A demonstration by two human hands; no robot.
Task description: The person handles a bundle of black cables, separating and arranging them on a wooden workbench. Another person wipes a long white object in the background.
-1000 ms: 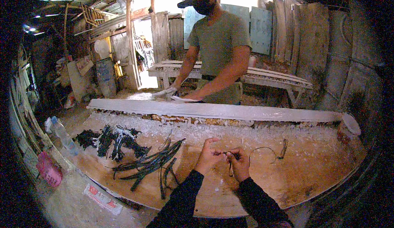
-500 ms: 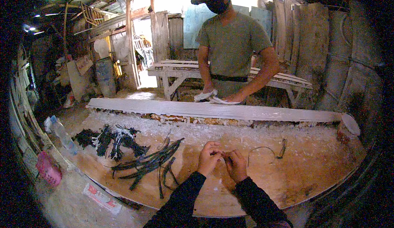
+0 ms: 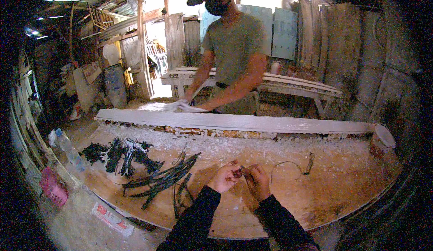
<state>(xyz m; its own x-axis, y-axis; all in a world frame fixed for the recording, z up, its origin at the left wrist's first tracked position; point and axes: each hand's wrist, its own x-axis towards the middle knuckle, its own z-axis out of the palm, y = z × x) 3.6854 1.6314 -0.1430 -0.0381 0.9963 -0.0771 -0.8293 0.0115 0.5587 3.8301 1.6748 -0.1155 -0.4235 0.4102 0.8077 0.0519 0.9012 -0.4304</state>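
Observation:
My left hand (image 3: 223, 178) is closed, palm partly turned up, over the middle of the wooden board. Between its fingers is a small dark piece (image 3: 239, 171), too small to name. Pinching at that same piece from the other side is my right hand (image 3: 258, 182). A pile of long black strips (image 3: 164, 178) lies left of my hands, some loose ends reaching close to my left sleeve. Farther left sit bundles of short black strips (image 3: 122, 156), whitened in places. To the right, a thin dark strand (image 3: 288, 162) curves beside a short dark strip (image 3: 310, 163).
A long white-coated beam (image 3: 234, 122) crosses the far side of the wooden board (image 3: 343, 178). At its right end stands a white-topped container (image 3: 384, 137). A plastic bottle (image 3: 70, 149) lies at the left edge. Behind the beam, a co-worker (image 3: 234, 43) handles a white cloth (image 3: 182, 107).
My left hand has rolled its palm upward and shifted slightly left, showing the dark piece. The co-worker has moved left along the beam with the cloth.

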